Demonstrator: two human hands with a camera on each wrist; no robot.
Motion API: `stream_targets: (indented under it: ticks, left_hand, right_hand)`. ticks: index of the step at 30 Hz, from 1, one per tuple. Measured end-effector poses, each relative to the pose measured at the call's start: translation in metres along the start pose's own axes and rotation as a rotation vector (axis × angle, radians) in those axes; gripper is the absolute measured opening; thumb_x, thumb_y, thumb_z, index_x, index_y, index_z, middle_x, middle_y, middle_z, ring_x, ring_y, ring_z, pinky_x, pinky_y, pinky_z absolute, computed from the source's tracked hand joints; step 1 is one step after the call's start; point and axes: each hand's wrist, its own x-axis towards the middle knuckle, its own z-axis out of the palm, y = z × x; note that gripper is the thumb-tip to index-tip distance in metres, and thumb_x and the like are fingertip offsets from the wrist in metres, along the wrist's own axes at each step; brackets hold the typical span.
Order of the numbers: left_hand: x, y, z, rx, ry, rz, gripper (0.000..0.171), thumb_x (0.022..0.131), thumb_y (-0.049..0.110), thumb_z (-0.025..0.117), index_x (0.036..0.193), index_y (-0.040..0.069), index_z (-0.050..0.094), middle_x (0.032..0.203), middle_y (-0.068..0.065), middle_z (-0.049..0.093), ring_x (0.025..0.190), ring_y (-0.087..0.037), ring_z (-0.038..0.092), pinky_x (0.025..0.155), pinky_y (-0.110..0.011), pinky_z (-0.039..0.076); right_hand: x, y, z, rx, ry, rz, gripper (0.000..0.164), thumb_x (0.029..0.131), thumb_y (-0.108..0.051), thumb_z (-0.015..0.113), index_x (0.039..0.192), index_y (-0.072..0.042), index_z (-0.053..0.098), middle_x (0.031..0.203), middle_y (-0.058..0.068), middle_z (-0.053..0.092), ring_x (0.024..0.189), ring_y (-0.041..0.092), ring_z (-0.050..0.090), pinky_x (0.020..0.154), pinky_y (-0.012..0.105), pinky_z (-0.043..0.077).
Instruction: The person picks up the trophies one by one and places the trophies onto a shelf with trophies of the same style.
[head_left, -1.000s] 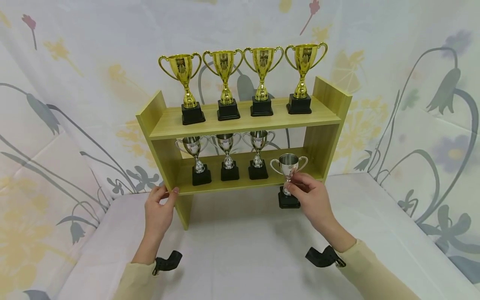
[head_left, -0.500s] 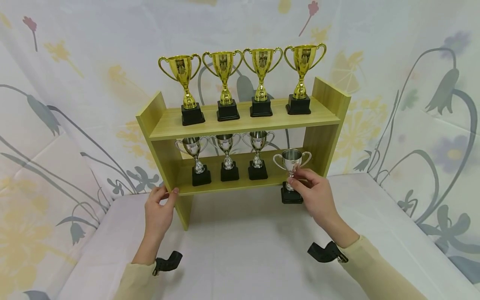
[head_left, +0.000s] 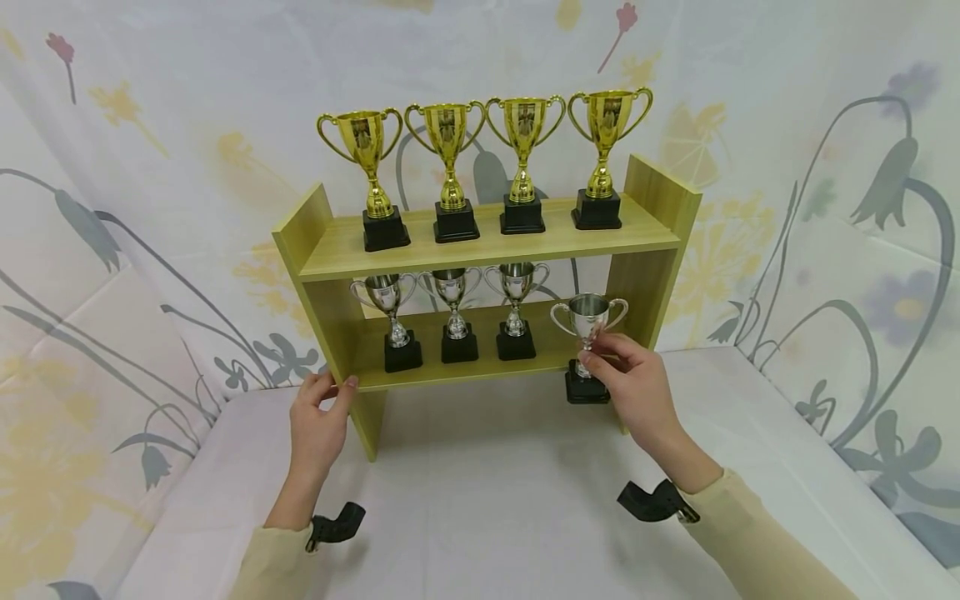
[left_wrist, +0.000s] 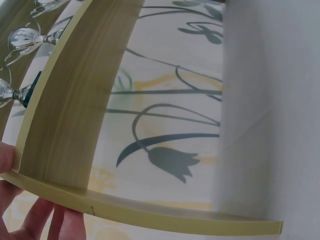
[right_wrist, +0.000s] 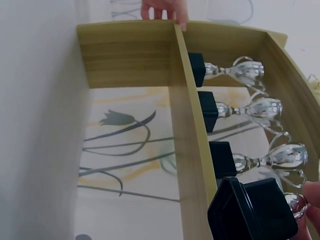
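Observation:
My right hand (head_left: 637, 383) pinches a silver trophy cup (head_left: 588, 312) by its stem, at the right end of the wooden shelf unit's (head_left: 487, 265) lower board. The cup is upright, its black base (right_wrist: 250, 210) overlapping the board's front edge in the head view. Three more silver trophies (head_left: 453, 308) stand in a row on that board, to its left. At the far left, my left hand (head_left: 321, 417) grips the unit's side panel, with the thumb on the inner front and the fingers (left_wrist: 40, 217) on the outside.
Several gold trophies (head_left: 522, 146) on black bases stand along the top board. The unit rests on a white-covered table (head_left: 480, 500) before a flower-printed cloth backdrop (head_left: 187, 83). A right side panel (head_left: 656, 258) rises close to the held cup.
My right hand has carried the silver trophy slightly up and to the right, closer to the lower board's right end. My left hand has stayed on the side panel.

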Motion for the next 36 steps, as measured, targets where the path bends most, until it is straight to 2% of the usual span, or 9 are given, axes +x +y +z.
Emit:
stream_targets:
  ticks: [3, 11, 25, 36]
  left_hand:
    - [0.0004, 0.0001, 0.0, -0.003, 0.002, -0.003, 0.036, 0.1, 0.023, 0.06, 0.125, -0.001, 0.067, 0.105, -0.012, 0.056, 0.105, -0.026, 0.057, 0.067, -0.016, 0.045]
    - [0.0003, -0.0006, -0.0001, -0.007, 0.007, 0.003, 0.035, 0.1, 0.022, 0.061, 0.126, -0.001, 0.067, 0.105, -0.012, 0.056, 0.105, -0.027, 0.057, 0.067, -0.016, 0.045]
    - [0.0004, -0.0008, -0.0002, -0.014, 0.003, -0.005, 0.036, 0.1, 0.023, 0.06, 0.127, 0.0, 0.066, 0.106, -0.012, 0.056, 0.105, -0.027, 0.056, 0.067, -0.016, 0.045]
    - [0.0, -0.0018, 0.0011, -0.022, 0.012, 0.01, 0.035, 0.1, 0.023, 0.06, 0.125, -0.001, 0.068, 0.106, -0.012, 0.057, 0.103, -0.026, 0.056, 0.069, -0.016, 0.045]
  right_hand:
    - [0.0007, -0.0007, -0.0009, -0.007, 0.002, 0.001, 0.027, 0.094, -0.005, 0.067, 0.116, 0.011, 0.067, 0.112, 0.017, 0.066, 0.094, 0.008, 0.067, 0.082, 0.019, 0.052]
    - [0.0027, 0.0001, -0.0038, -0.018, -0.003, -0.022, 0.028, 0.096, -0.008, 0.066, 0.116, 0.01, 0.066, 0.113, 0.023, 0.065, 0.093, 0.007, 0.066, 0.082, 0.019, 0.052]
    - [0.0026, -0.0069, -0.004, 0.018, 0.02, -0.021, 0.029, 0.096, -0.005, 0.065, 0.117, 0.014, 0.064, 0.11, 0.009, 0.068, 0.094, 0.008, 0.066, 0.083, 0.019, 0.052]
    - [0.005, -0.0086, -0.0042, 0.013, 0.049, -0.012, 0.028, 0.095, -0.006, 0.065, 0.118, 0.011, 0.066, 0.109, 0.008, 0.067, 0.096, 0.01, 0.065, 0.083, 0.018, 0.051]
